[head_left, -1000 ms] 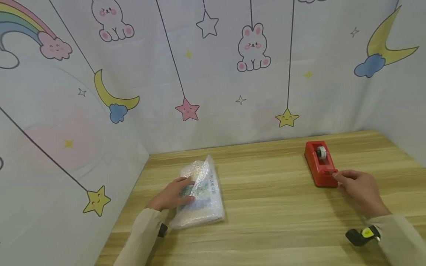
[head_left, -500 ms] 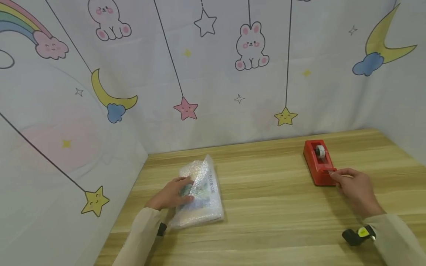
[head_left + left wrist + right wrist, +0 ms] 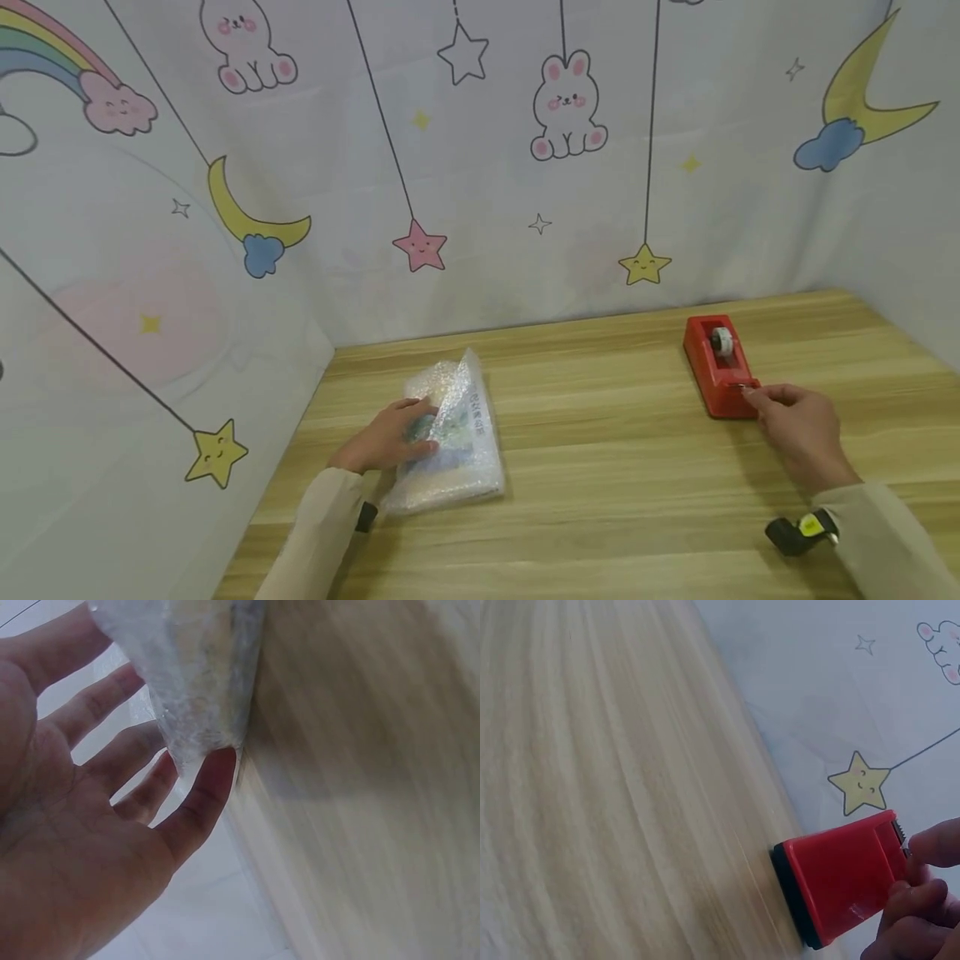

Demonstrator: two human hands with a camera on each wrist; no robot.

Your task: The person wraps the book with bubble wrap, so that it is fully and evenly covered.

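Note:
On the left of the table lies a flat book (image 3: 450, 450) wrapped in bubble wrap, with coloured print and lettering showing through. My left hand (image 3: 386, 435) rests on its left side, fingers spread and relaxed; the left wrist view shows the fingertips against the bubble wrap (image 3: 191, 690). Over at the right stands a red tape dispenser (image 3: 716, 371) with a small white-cored tape roll (image 3: 722, 342). My right hand (image 3: 802, 429) is at its front end, thumb and index finger pinching the tape right by the toothed cutter (image 3: 900, 831). The clear tape itself hardly shows.
The wood-grain table (image 3: 592, 467) meets a white cloth backdrop (image 3: 495, 167) printed with rabbits, stars and moons at the back and sides. Black wrist cameras (image 3: 798, 533) sit under both sleeves.
The right hand has shifted very slightly left and stays at the dispenser's cutter. The left hand and the wrapped book have not visibly moved.

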